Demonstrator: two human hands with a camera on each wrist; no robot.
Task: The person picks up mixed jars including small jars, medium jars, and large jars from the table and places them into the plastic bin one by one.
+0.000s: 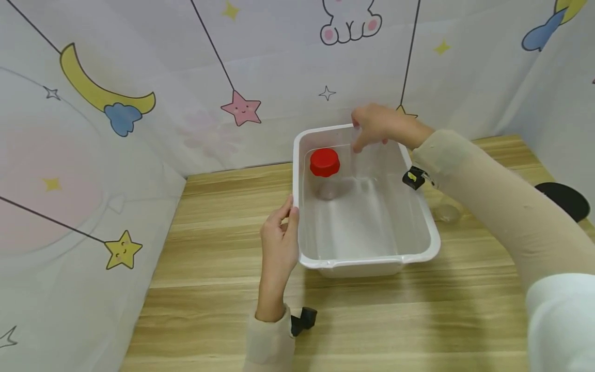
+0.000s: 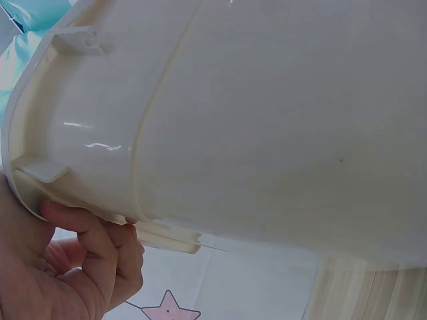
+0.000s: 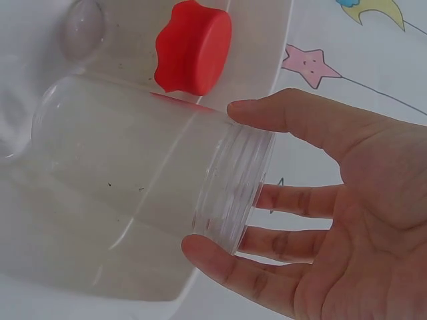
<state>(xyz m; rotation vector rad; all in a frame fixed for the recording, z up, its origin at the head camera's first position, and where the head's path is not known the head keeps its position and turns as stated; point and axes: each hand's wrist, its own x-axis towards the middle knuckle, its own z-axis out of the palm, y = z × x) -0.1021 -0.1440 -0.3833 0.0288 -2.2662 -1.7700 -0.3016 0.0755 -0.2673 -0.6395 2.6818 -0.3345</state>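
Note:
A white plastic basin (image 1: 367, 263) stands on the wooden table. My left hand (image 1: 279, 240) pinches its left rim between thumb and fingers; in the left wrist view the fingers (image 2: 93, 250) curl under the rim, against the basin's outer wall (image 2: 267, 133). At the basin's back right corner, my right hand (image 1: 383, 126) holds a clear lidless jar (image 3: 133, 167) by its threaded mouth, thumb on one side and fingers on the other. The jar is inside the basin. Beside it, toward the back left, is another clear jar with a red lid (image 1: 325, 162).
Right of the basin, a clear round object (image 1: 448, 211) is on the table, partly behind the right arm. Farther right lies a black disc (image 1: 563, 201). A printed white curtain (image 1: 279, 62) hangs close behind the basin.

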